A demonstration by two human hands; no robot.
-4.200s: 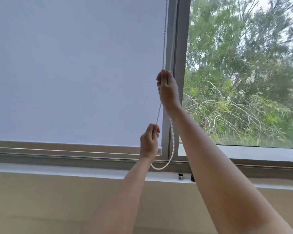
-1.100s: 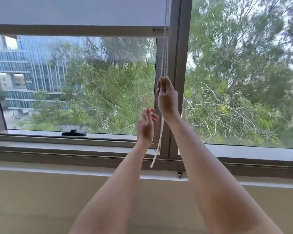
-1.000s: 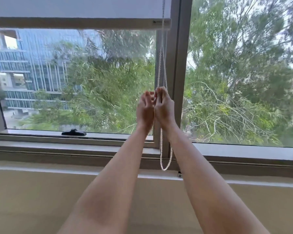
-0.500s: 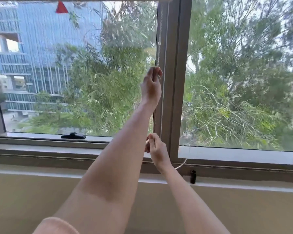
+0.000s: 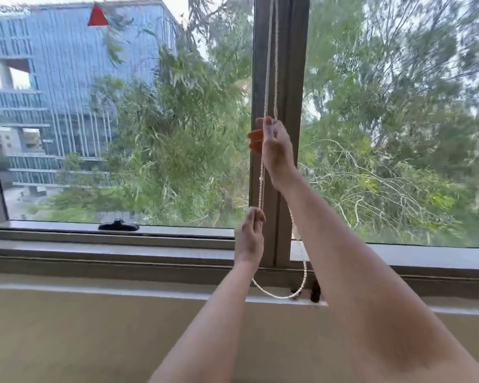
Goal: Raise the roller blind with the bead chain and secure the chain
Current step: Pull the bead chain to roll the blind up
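The white bead chain (image 5: pixel 261 175) hangs in two strands along the grey window mullion (image 5: pixel 291 64), and its loop ends just above the sill. My right hand (image 5: pixel 274 145) is raised and shut on the chain at mid height of the window. Below it, my left hand (image 5: pixel 250 234) pinches the left strand between fingertips. The roller blind is out of view above the top of the picture. A small black chain holder (image 5: pixel 314 293) sits on the sill beside the bottom of the loop; my right forearm partly covers it.
A black window handle (image 5: pixel 118 225) lies on the lower frame of the left pane. The grey sill (image 5: pixel 94 252) runs across, with a beige wall below it. A red triangle sticker (image 5: pixel 98 16) is on the glass. Trees and an office block stand outside.
The blind went from fully down to out of sight above. In the last half second my hands swapped places: the right rose to grip high and the left dropped low on the chain.
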